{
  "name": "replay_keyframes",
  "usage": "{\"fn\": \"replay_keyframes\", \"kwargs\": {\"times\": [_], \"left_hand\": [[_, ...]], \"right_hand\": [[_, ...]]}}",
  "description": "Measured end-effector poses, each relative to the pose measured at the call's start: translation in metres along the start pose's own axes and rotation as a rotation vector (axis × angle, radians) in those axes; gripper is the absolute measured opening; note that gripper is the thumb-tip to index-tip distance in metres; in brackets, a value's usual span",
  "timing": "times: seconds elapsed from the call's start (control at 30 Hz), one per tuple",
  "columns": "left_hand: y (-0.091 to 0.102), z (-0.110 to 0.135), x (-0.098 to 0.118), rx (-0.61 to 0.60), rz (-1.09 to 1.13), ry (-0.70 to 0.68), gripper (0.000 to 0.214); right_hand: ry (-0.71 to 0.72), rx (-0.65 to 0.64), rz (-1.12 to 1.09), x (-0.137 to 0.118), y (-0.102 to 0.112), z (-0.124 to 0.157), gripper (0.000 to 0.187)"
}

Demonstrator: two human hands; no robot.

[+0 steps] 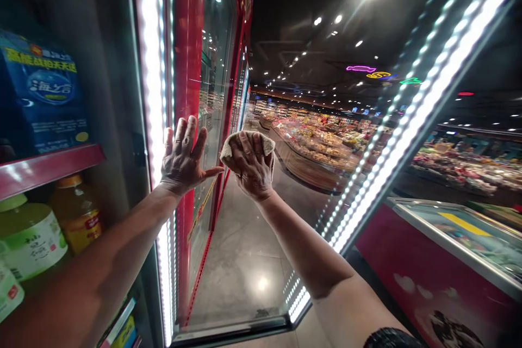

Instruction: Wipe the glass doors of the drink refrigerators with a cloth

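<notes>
My right hand [255, 168] presses a folded beige cloth [267, 145] flat against the glass door [248, 261], a little right of the view's middle. The fingers lie over the cloth and hold it. To the left, my left hand [183, 160] is spread with its palm toward the door, close beside the lit strip [151, 65] at the door's edge. Nothing is held in it. Whether its palm touches the glass cannot be made out. Through the pane shows the red frame [190, 54] of a neighbouring cabinet.
Shelves on the left hold a blue package [44, 98], an orange-capped bottle [77, 212] and a green-labelled bottle [32, 244]. A second lit strip [391, 130] slants along the door's right side. Beyond stand a chest freezer [432, 250] and a round display counter [302, 168].
</notes>
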State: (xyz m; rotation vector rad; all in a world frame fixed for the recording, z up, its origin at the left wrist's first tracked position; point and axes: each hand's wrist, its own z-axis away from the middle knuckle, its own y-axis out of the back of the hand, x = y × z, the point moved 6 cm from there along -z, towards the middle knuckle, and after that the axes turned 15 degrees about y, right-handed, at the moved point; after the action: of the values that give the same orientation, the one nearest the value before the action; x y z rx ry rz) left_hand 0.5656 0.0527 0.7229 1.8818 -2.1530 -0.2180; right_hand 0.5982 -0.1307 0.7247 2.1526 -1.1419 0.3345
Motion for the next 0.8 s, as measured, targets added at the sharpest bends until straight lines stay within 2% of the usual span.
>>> {"fn": "replay_keyframes", "kwargs": {"times": [0.07,0.17,0.27,0.37,0.47,0.67,0.8], "left_hand": [[0.000,0.000,0.000,0.010,-0.015,-0.017,0.118],[-0.002,-0.001,-0.002,-0.008,-0.010,-0.009,0.119],[-0.004,-0.002,-0.005,-0.030,0.022,0.022,0.119],[-0.005,-0.001,-0.006,-0.032,0.044,0.033,0.121],[-0.003,0.000,-0.005,-0.001,0.023,0.007,0.127],[0.000,0.001,-0.003,0.042,0.000,-0.008,0.135],[-0.005,0.016,-0.004,0.033,0.038,0.113,0.122]], "right_hand": [[0.041,-0.001,-0.013,0.001,0.000,-0.001,0.063],[-0.048,0.043,-0.003,0.009,0.004,-0.011,0.062],[-0.120,0.019,-0.023,0.008,0.003,-0.025,0.065],[0.006,-0.026,-0.065,-0.002,0.002,-0.033,0.066],[0.128,-0.003,-0.075,-0.004,0.006,-0.031,0.064],[-0.011,0.077,-0.098,0.005,0.012,-0.042,0.062],[0.099,0.030,-0.159,-0.008,0.011,-0.052,0.061]]}}
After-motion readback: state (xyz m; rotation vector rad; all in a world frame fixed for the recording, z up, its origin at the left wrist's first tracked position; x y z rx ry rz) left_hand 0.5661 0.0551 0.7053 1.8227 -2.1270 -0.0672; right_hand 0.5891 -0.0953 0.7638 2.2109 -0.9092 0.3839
